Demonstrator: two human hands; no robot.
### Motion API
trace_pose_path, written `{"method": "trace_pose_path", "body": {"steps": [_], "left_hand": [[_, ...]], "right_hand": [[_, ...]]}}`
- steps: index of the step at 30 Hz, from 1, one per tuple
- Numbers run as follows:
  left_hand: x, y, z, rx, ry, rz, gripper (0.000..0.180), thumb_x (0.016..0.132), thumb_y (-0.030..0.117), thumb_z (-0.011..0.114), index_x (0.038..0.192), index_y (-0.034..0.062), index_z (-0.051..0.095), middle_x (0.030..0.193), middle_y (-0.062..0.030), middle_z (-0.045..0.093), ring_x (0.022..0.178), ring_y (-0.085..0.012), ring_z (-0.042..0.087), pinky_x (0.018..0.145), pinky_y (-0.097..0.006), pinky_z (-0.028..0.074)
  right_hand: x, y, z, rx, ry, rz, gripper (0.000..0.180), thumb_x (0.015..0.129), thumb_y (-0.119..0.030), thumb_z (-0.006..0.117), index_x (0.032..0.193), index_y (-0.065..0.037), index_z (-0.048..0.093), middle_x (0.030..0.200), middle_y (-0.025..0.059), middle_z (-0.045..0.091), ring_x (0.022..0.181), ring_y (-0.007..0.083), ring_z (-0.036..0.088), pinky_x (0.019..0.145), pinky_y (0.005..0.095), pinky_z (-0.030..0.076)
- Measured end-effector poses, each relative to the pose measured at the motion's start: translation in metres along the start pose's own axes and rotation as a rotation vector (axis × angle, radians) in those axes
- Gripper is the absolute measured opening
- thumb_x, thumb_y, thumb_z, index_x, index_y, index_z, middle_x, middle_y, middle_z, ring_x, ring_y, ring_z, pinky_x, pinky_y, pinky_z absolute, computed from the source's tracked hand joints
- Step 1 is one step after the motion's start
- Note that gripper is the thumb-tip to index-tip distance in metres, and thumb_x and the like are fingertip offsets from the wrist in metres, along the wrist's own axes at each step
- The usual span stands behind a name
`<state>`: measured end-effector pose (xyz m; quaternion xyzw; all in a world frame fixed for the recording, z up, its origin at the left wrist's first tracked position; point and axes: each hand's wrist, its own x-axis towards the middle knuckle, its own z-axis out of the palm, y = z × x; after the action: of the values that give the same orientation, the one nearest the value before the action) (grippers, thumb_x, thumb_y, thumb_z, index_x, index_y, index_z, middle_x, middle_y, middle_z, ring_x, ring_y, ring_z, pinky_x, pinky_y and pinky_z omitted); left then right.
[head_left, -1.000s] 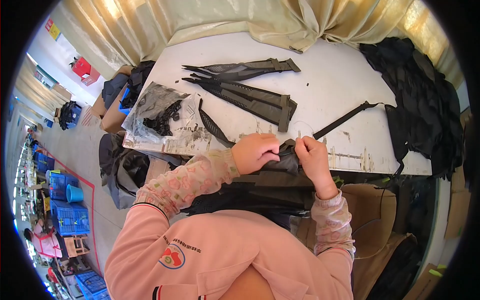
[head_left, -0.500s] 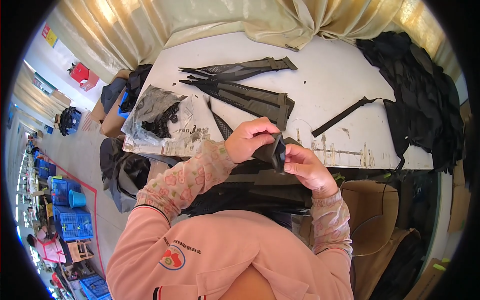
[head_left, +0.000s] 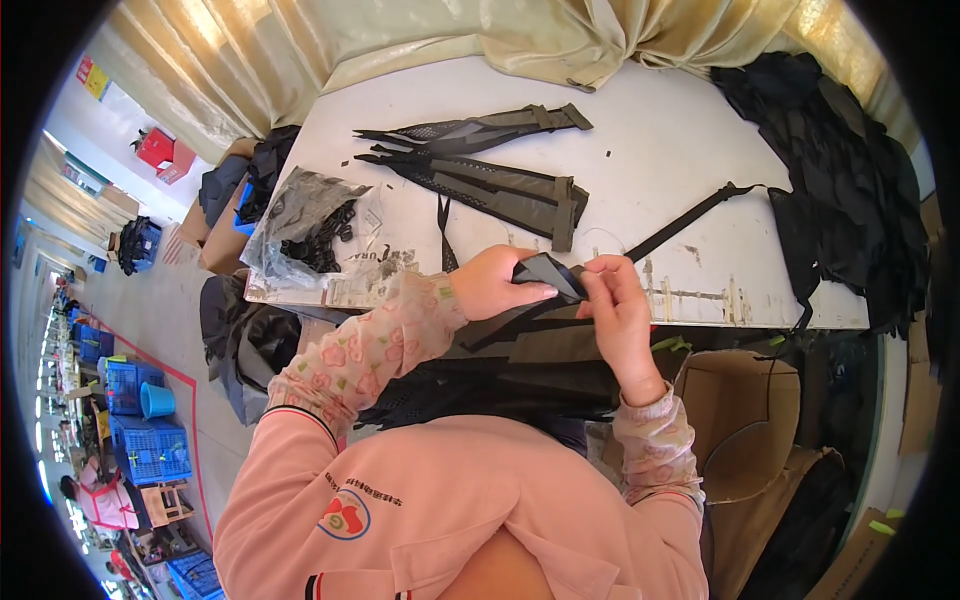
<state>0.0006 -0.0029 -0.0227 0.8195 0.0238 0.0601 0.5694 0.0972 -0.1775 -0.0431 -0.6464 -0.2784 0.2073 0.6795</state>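
Your left hand (head_left: 492,285) and right hand (head_left: 618,312) close together, both pinching a folded black fabric piece (head_left: 552,272) at the white table (head_left: 660,130) near edge, black strap (head_left: 688,218) trailing right, stacked padded straps (head_left: 480,170) beyond.

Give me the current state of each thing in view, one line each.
Left hand: gripping the black fabric piece.
Right hand: pinching the same piece.
Black fabric piece: folded, held at the table edge.
Black strap: lying flat on the table.
Clear plastic bag: crumpled, black parts inside.
Cardboard box: open.
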Motion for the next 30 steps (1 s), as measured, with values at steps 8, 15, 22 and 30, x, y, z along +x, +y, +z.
{"method": "trace_pose_path", "body": {"steps": [8, 15, 22, 30], "left_hand": [[0.005, 0.005, -0.007, -0.013, -0.131, -0.201, 0.036, 0.081, 0.034, 0.069, 0.089, -0.0009, 0.066, 0.067, -0.0073, 0.063, 0.062, -0.011, 0.053, 0.061, -0.029, 0.044], [-0.032, 0.01, -0.06, 0.322, -0.506, -0.059, 0.038, 0.08, 0.036, 0.071, 0.082, -0.001, 0.063, 0.065, -0.0037, 0.058, 0.06, -0.0097, 0.049, 0.057, -0.028, 0.042], [-0.086, -0.022, -0.068, 0.192, -0.562, -0.44, 0.035, 0.081, 0.035, 0.069, 0.091, 0.0036, 0.055, 0.065, -0.0075, 0.054, 0.061, -0.0191, 0.053, 0.058, -0.032, 0.042], [-0.048, -0.029, -0.041, 0.101, 0.047, -0.087, 0.027, 0.082, 0.029, 0.067, 0.092, 0.0039, 0.061, 0.08, -0.0052, 0.063, 0.068, -0.0126, 0.058, 0.063, -0.029, 0.048]], "right_hand": [[-0.004, -0.015, -0.008, -0.213, -0.281, -0.036, 0.013, 0.085, -0.009, 0.063, 0.09, 0.0, 0.055, 0.07, 0.0018, 0.055, 0.065, 0.0087, 0.049, 0.058, 0.0235, 0.041], [-0.017, -0.028, -0.049, 0.06, -0.128, 0.105, 0.007, 0.088, -0.008, 0.061, 0.084, -0.004, 0.057, 0.069, -0.0055, 0.053, 0.062, 0.001, 0.043, 0.056, 0.0171, 0.036], [-0.051, 0.031, -0.055, -0.566, -0.054, 0.042, 0.017, 0.08, -0.012, 0.067, 0.082, 0.0, 0.055, 0.063, 0.0111, 0.058, 0.054, 0.021, 0.055, 0.054, 0.0315, 0.044], [-0.06, -0.014, -0.014, -0.745, 0.166, -0.418, 0.014, 0.08, -0.006, 0.066, 0.091, -0.002, 0.058, 0.08, 0.012, 0.056, 0.068, 0.027, 0.056, 0.063, 0.0349, 0.046]]}}
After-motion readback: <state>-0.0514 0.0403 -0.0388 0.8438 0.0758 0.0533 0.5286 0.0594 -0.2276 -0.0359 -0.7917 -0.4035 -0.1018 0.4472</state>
